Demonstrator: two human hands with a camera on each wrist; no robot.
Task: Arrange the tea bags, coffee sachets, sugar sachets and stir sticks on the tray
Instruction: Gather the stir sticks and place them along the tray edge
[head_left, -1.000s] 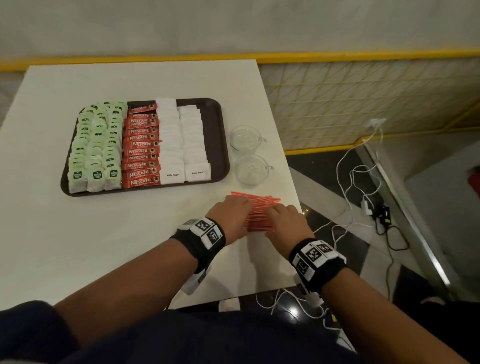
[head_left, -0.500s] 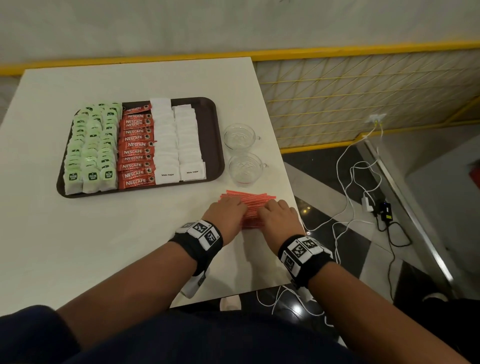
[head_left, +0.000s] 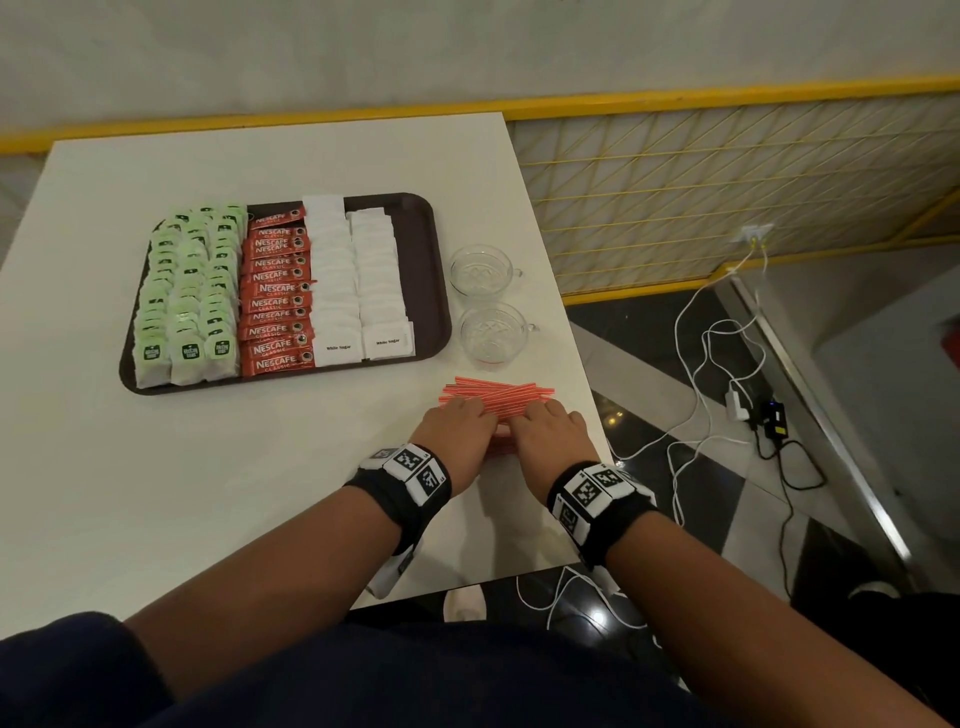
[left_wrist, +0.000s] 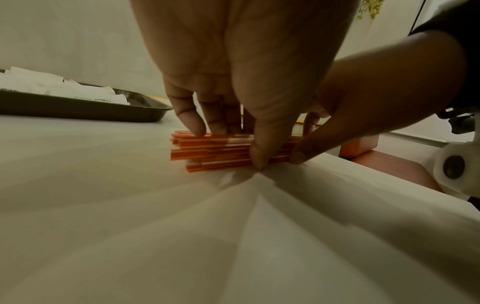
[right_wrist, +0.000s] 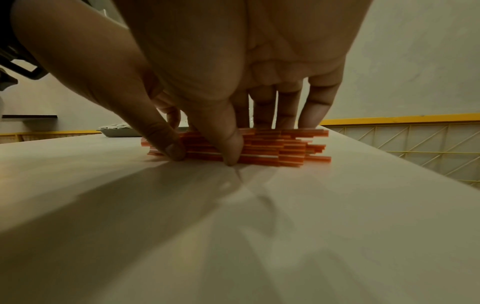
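A pile of red stir sticks (head_left: 498, 396) lies on the white table near its right edge, in front of the tray. My left hand (head_left: 460, 423) and right hand (head_left: 545, 423) sit side by side on it. In the wrist views each hand has its fingers on the far side of the stir sticks (left_wrist: 215, 150) (right_wrist: 280, 148) and its thumb pressed against the near side, pinching the pile. The brown tray (head_left: 428, 270) holds rows of green tea bags (head_left: 187, 291), red coffee sachets (head_left: 278, 301) and white sugar sachets (head_left: 358, 291); its right strip is bare.
Two glass cups (head_left: 480, 270) (head_left: 493, 332) stand between the tray and the table's right edge, just behind the sticks. White cables and chargers (head_left: 727, 374) lie on the floor to the right. A yellow mesh railing (head_left: 727, 182) runs behind.
My two hands have drawn closer together over the stir sticks, so the pile is bunched tighter. Everything on the tray is as it was.
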